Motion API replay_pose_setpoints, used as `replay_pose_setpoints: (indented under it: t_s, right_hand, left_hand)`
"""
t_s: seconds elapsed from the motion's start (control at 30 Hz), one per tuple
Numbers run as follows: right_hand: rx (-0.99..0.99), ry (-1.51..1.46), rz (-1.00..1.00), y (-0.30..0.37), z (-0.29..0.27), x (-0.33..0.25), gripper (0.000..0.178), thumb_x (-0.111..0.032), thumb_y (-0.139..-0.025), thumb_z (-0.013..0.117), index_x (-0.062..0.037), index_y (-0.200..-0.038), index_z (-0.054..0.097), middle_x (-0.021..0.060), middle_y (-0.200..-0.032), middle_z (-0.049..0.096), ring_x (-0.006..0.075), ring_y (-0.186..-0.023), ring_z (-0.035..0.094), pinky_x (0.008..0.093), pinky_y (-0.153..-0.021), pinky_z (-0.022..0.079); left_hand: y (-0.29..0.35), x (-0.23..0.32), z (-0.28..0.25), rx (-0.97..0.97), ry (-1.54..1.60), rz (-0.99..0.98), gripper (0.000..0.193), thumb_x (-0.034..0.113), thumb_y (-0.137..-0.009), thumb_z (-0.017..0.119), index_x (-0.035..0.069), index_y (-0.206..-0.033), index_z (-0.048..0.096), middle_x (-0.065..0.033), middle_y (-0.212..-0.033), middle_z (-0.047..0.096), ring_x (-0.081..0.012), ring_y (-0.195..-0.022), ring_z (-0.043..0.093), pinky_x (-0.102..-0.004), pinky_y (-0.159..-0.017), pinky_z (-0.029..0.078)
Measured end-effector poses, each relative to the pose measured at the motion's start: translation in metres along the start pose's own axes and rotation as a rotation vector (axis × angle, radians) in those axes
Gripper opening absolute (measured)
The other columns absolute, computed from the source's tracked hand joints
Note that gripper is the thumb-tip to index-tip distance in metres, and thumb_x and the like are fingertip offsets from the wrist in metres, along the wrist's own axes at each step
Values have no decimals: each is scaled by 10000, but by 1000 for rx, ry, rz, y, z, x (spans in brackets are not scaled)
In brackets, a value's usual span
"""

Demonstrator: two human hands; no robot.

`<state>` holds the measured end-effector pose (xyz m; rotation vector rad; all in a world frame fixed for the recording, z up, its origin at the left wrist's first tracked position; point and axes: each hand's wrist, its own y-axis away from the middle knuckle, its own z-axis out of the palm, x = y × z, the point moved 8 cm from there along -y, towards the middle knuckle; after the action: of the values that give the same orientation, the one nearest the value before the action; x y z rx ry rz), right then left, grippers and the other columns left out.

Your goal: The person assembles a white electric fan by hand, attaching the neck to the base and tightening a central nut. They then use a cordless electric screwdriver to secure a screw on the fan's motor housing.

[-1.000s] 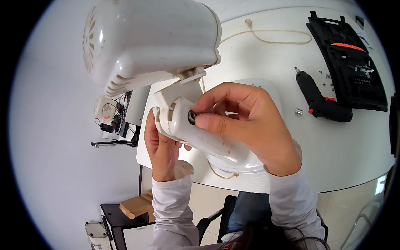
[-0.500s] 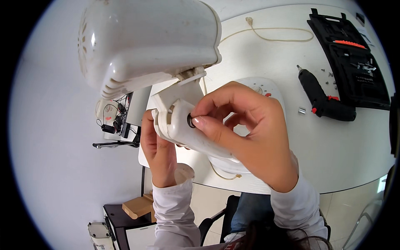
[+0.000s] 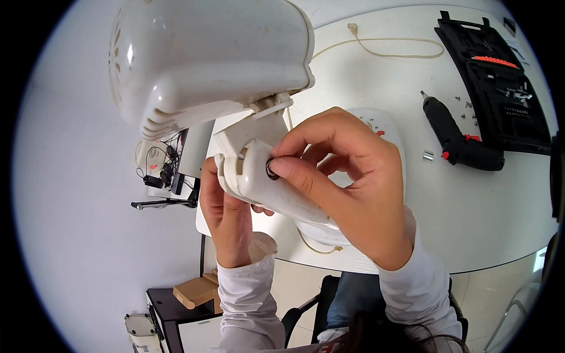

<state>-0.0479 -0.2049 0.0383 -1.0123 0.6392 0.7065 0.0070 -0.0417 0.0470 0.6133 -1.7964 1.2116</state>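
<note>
I had both forearms point(image 3: 415, 291) angled up from the lower edge. The right hand point(image 3: 376, 185) leaned leftward, thumb point(image 3: 301, 176) and forefinger point(image 3: 303, 134) pinched close at the tips, other fingers curled behind. The left hand point(image 3: 229, 220) stood upright, its fingers partly hidden from me.

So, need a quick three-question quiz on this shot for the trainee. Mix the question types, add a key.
1. True or false: the tool case lies open on the table.
2. Pick one. At the white stand, the right grip is pinching: A) a cable plug; B) a small dark round part; C) a cardboard box.
3. Where does the metal cylinder lie relative to the power screwdriver, and do they touch?

Key:
1. True.
2. B.
3. Just left of the screwdriver's handle; they do not touch.
</note>
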Motion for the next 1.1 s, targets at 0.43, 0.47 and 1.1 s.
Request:
replay_pose_setpoints:
  t_s: [0.43,0.47,1.1]
  right_hand:
    - [110,292,-348,15,4,-18,192,76,-741,675,-2,-916,673,86,-923,588,148,-718,588,232,-597,462]
    - [113,303,-378,18,5,-18,213,81,-742,671,-3,-938,675,92,-937,584,152,-720,585,235,-598,464]
    - [16,508,-453,38,17,-10,568,-20,-630,760,-54,-1178,612,196,-1167,518,322,-1009,554,374,-807,491]
  left_hand:
    - [1,11,-10,151,2,149,456,200,-843,678,0,-1185,451,-53,-1039,572,-116,-969,537,-254,-881,407]
    - [3,10,-10,154,15,139,454,196,-842,679,-1,-1181,451,-55,-1042,573,-114,-966,538,-254,-872,413]
    - [-17,18,-22,108,3,-84,206,226,-956,504,21,-943,521,-32,-808,585,-92,-677,564,-229,-568,448]
